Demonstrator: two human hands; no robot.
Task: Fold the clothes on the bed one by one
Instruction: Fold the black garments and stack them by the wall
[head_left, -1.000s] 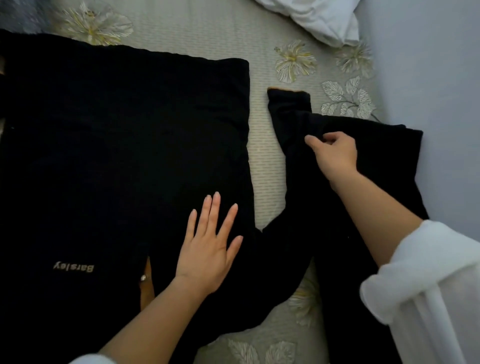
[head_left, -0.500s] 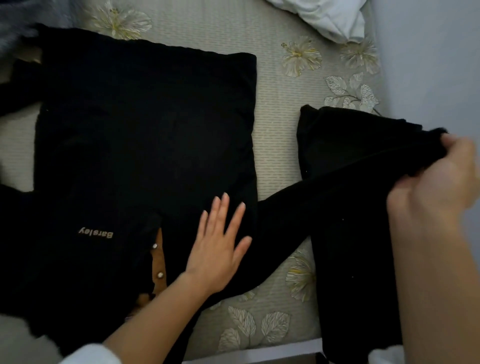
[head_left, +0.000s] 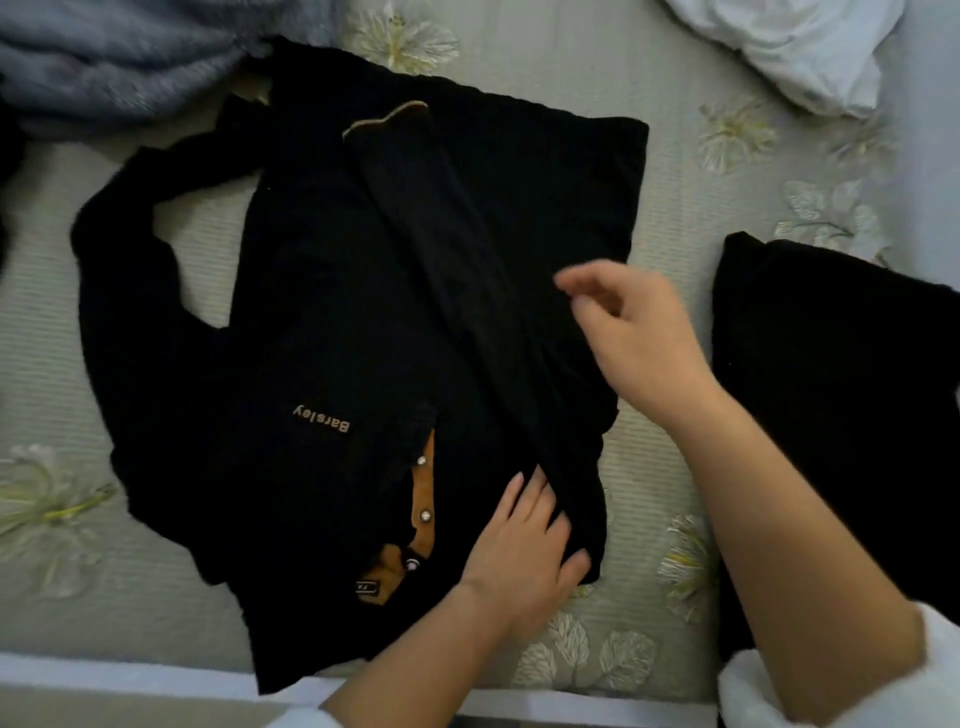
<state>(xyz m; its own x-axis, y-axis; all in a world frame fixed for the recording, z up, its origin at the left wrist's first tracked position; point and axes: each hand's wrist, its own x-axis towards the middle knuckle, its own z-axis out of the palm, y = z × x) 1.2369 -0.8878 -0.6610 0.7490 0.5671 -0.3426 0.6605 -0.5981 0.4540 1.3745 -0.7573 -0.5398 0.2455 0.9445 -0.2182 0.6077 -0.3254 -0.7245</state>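
A black long-sleeved shirt (head_left: 332, 322) with tan "Barsley" lettering and a brown buttoned placket lies flat on the bed, collar toward me. One sleeve (head_left: 467, 270) lies folded diagonally across its body, the tan-trimmed cuff at the far end. The other sleeve (head_left: 130, 270) stretches out to the left. My left hand (head_left: 524, 545) presses flat on the shoulder next to the collar. My right hand (head_left: 634, 332) hovers just over the folded sleeve, fingers loosely curled and holding nothing.
A second black garment (head_left: 841, 395) lies on the bed to the right. A grey blanket (head_left: 104, 62) is bunched at the far left and a white cloth (head_left: 800, 47) at the far right. The bed's white edge (head_left: 130, 675) runs along the front.
My right hand carried the right sleeve from the right side over onto the shirt's body and let it go. My left hand slid down toward the collar. The view shifted right.
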